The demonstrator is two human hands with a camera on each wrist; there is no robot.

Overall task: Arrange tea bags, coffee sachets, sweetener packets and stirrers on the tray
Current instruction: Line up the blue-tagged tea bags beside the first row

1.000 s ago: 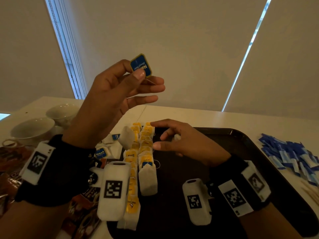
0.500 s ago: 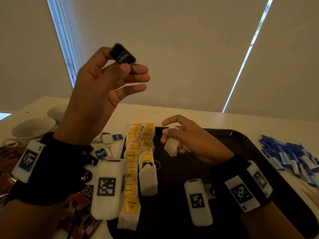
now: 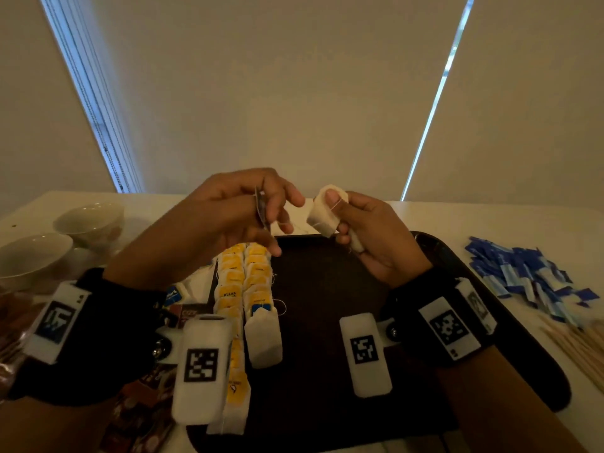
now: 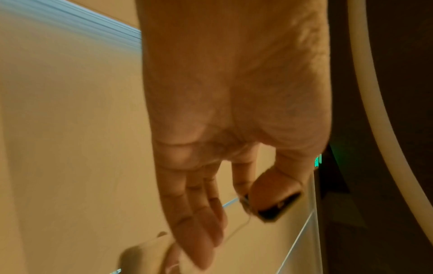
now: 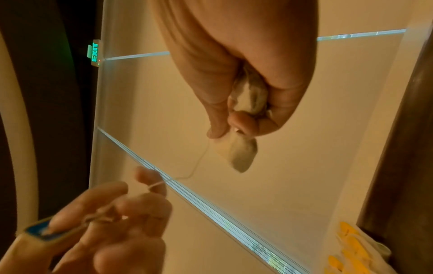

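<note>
While two rows of yellow-tagged white tea bags point(image 3: 243, 289) lie along the near-left part of the dark rectangular tray point(image 3: 327, 371), both hands hover above its far edge. Left hand point(image 3: 225, 223) pinches a small blue paper tag point(image 3: 260, 207) between thumb and forefinger, other fingers loosely spread; right hand point(image 3: 369, 237) grips the white tea bag point(image 3: 325, 212) in curled fingers — a thin string point(image 5: 199, 159) sags between them. Right of the tray lie blue sweetener packets point(image 3: 523, 276) and pale wooden stirrers point(image 3: 578, 344); far left — two white ceramic bowls point(image 3: 58, 243).
</note>
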